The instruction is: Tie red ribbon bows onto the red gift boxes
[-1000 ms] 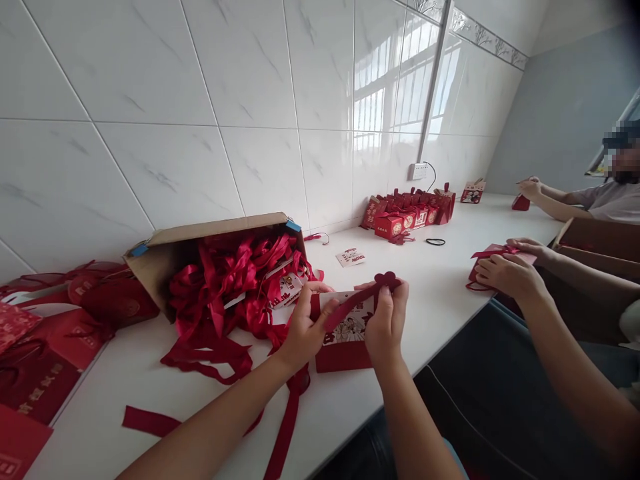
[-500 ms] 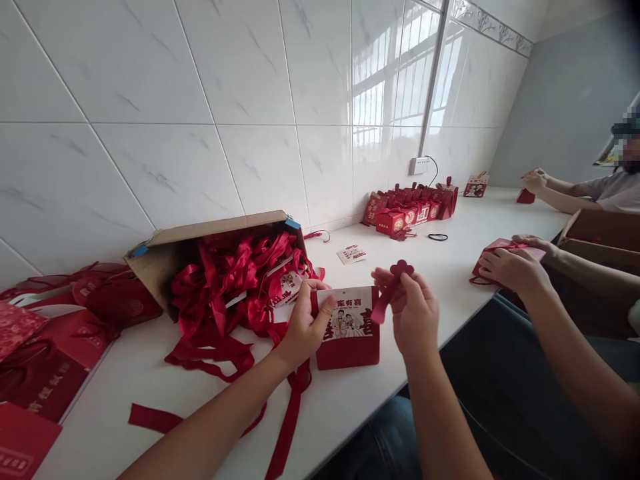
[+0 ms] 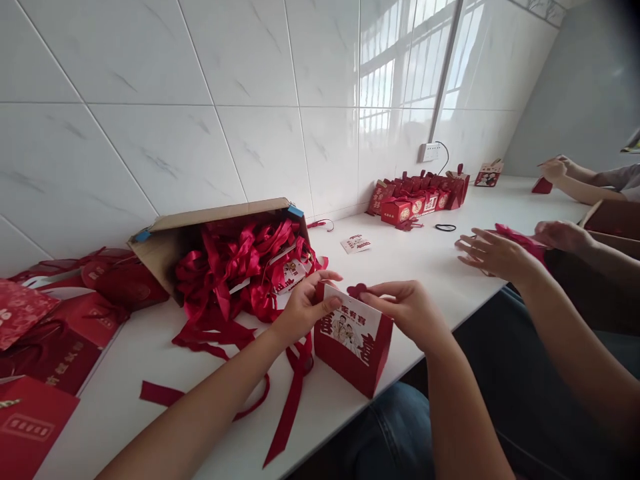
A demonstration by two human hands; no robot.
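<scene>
I have the left hand (image 3: pixel 305 312) just below the centre of the frame, its grip clamped on the upper left corner of a red gift box (image 3: pixel 350 347), thumb across the white front label with its printed couple, fingers behind. The box sits tilted near the front edge of the worktop (image 3: pixel 407 267), lower centre; I cannot tell whether its base is resting there. My right hand (image 3: pixel 413 313) comes in from the lower right, its grip pinched at the flower-shaped end of a dark red strap (image 3: pixel 356 291) by the box's top edge; the rest of that strap is hidden from me. Left of centre, a cardboard carton (image 3: pixel 215 209) lies on its side, with glossy red ribbons (image 3: pixel 240 260) spilling from its mouth, and one ribbon tail (image 3: pixel 284 430) trails toward the bottom of the frame. At the left edge I see red gift bags (image 3: pixel 70 340). Right of centre, a row of finished-looking red boxes (image 3: pixel 417 200) stands by the tiled wall, with a printed card (image 3: pixel 356 244) and a black band (image 3: pixel 445 227) nearer me. A co-worker's hands (image 3: pixel 500 257) are busy at the right.
</scene>
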